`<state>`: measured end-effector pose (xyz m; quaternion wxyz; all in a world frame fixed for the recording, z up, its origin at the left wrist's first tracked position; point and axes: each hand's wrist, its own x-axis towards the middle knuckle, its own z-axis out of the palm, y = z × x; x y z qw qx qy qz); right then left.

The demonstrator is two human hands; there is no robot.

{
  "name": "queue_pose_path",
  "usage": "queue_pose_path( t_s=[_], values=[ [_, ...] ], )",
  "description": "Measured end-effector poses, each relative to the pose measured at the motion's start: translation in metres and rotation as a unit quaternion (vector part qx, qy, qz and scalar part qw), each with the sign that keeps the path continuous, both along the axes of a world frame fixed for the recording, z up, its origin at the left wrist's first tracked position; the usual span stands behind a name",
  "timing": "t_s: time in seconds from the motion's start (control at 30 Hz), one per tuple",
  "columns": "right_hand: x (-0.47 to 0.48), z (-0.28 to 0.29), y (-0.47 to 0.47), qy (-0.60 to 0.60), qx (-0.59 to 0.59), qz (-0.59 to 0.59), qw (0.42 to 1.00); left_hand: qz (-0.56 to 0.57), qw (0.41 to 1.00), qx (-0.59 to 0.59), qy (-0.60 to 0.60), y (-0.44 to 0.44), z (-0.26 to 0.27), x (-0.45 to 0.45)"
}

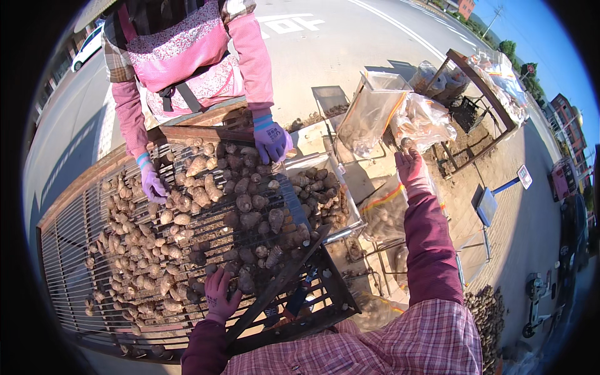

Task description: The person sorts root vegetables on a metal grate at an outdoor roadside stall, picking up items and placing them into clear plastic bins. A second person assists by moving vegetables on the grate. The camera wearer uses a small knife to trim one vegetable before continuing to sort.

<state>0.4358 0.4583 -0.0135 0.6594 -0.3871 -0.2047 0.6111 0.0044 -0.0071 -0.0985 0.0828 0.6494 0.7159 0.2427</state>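
Taro corms [140, 243] with brown, soil-dusted skin lie spread over a slatted metal rack [70, 286]. My left hand [219, 296], in a pink glove, rests at the rack's near side. Its fingers are apart among dark, shaded corms, and the fingertips meet one of them. My right arm reaches far out to the right. At its end my right hand [413, 171], also gloved, grips a single taro corm [407, 143] in the fingertips. That corm is in front of a clear plastic bag [424, 119], close to its near edge.
Opposite me, a person's purple-gloved hands [273, 140] work over the rack. A lined bin [351, 206] with corms adjoins its right end. Beyond stand a framed bag [370, 112], a filled bag [386, 213], a platform scale [486, 206] and a rusty metal frame [483, 89]. More corms [485, 323] lie piled on the ground.
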Motion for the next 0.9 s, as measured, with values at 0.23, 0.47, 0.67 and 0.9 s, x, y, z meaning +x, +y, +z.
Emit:
queue_pose_path(
  t_s=[0.23, 0.47, 0.67, 0.9],
  values=[
    [-0.068, -0.014, 0.022, -0.102, -0.051, 0.115, 0.987, 0.025, 1.0, 0.012, 0.009, -0.012, 0.001, -0.003],
    [-0.126, -0.044, -0.18, -0.161, 0.031, 0.23, 0.959, 0.009, 1.0, 0.018, -0.005, -0.003, 0.008, -0.006],
    [-0.211, -0.023, -0.32, -0.376, 0.219, 0.376, 0.818, 0.017, 0.999, 0.028, -0.015, -0.013, 0.011, -0.006],
    [-0.271, -0.024, -0.358, -0.537, 0.309, 0.412, 0.668, 0.012, 0.997, 0.065, -0.039, -0.008, 0.008, -0.008]
  ],
)
